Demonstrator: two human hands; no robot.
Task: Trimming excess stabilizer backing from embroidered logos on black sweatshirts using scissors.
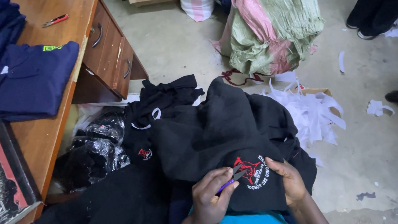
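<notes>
Nearby, left hand [211, 200] gripping snips [233, 178], right hand [286, 181] pinching black garment [220, 134], paper scraps [311, 109] beside

A single head-worn camera is looking steeply down and forward from the person's own eye level, over their lap. It is sitting close to the black garment [220, 139] spread there, which is filling the lower middle of the frame. Beyond it the view is reaching out across the concrete floor [379, 144] to a green and pink sack [273, 24] near the top edge. A wooden surface [49, 130] with drawers is running along the left side.
</notes>
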